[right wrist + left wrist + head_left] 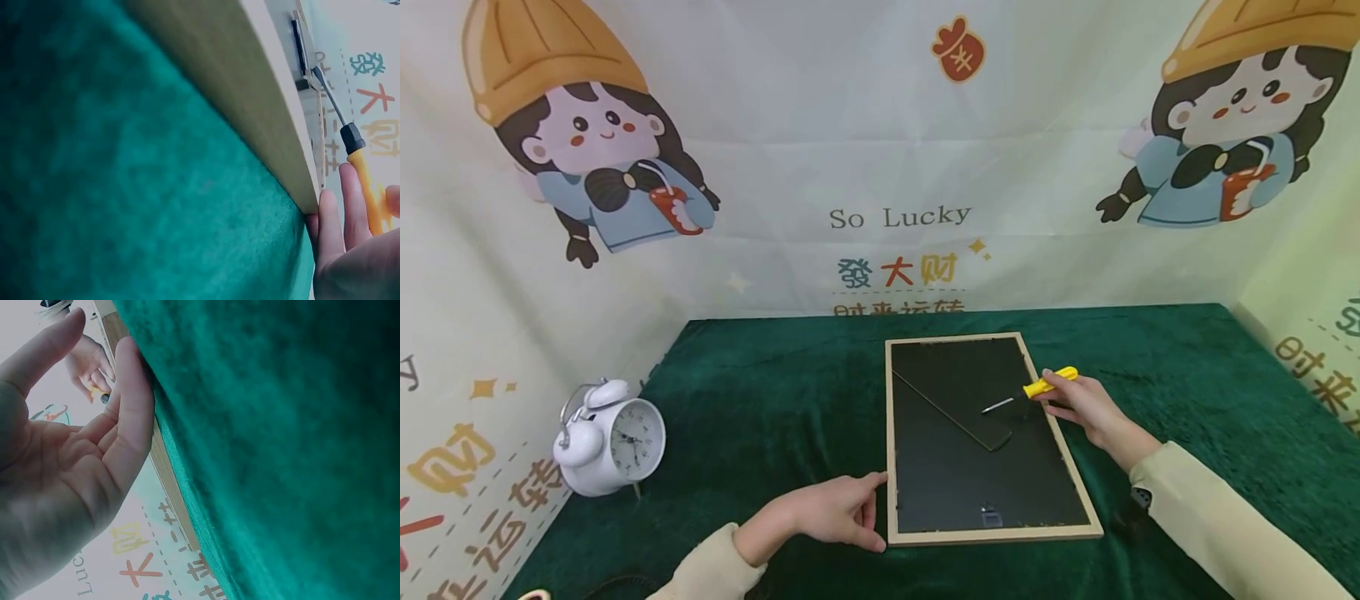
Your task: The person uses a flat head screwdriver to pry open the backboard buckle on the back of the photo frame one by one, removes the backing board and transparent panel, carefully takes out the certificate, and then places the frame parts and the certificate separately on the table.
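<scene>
A picture frame (996,539) with a light wood border lies back side up on the green cloth. Its dark backing (955,492) carries a thin bent metal stand (942,410) and a small hanger near the bottom. With thumb and fingers, my right hand (1090,407) pinches a screwdriver (1049,382) by its yellow handle, over the frame's right side. In the head view the metal shaft points left above the backing; in the right wrist view, some fingers (330,222) are at the frame's edge. My left hand (827,510) touches the frame's left side with relaxed fingers.
A white twin-bell alarm clock (610,437) stands at the left of the green-covered table (760,400). Behind and beside the table hangs a printed cloth backdrop (775,167). A small round edge of something (535,595) shows at the bottom left.
</scene>
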Tool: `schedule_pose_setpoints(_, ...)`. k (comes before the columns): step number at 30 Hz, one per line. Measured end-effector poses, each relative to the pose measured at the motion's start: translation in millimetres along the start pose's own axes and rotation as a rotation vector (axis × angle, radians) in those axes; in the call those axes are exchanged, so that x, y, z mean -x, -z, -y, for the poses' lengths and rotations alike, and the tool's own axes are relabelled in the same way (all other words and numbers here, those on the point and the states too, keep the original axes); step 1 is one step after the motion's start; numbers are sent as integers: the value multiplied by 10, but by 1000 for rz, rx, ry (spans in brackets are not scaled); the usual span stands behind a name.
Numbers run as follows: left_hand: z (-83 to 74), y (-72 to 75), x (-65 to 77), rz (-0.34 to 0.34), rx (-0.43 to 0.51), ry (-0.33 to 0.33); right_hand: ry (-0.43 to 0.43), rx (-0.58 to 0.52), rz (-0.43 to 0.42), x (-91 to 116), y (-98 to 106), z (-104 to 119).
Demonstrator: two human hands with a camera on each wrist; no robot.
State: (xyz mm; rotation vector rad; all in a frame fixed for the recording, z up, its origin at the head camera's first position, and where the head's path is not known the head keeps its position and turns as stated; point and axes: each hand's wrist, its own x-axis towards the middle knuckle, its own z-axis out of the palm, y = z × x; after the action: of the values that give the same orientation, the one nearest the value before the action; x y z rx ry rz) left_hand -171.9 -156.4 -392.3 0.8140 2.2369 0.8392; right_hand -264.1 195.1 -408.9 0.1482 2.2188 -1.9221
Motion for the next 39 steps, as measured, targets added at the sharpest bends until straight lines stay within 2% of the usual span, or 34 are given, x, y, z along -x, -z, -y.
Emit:
schedule_pose_setpoints(4, 11, 37, -2, 18, 45, -1, -9, 1, -5, -24, 6, 11)
schedule_pose_setpoints(7, 49, 124, -34, -4, 64, 8, -14, -11, -2, -24, 15, 15)
schedule_pose_setpoints(9, 94, 212, -84, -51, 55, 5, -7, -3, 1, -18, 24, 13)
schedule_pose_setpoints(14, 237, 461, -292, -240, -5, 17, 68, 65, -33, 19, 40, -18)
schedule_pose_setpoints(17, 299, 578, -432, -322, 5, 68, 140, 88, -26, 72, 41, -51)
schedule_pose_setpoints(20, 330, 643, -555, -354, 36, 136, 193, 66, 43, 202, -4, -45)
schedule_pose_setpoints(24, 329, 660, -681, -354, 67, 219, 185, -8, 147, 437, -130, 7)
schedule_pose_setpoints(27, 323, 660, -762, -331, 106, 251, 148, -49, 197, 548, -213, 2)
schedule_pose_setpoints(32, 312, 657, -860, -272, 194, 265, 99, -83, 261, 643, -309, -48)
schedule_pose_setpoints(39, 326, 656, -923, -233, 326, 261, 74, -121, 400, 749, -444, -88)
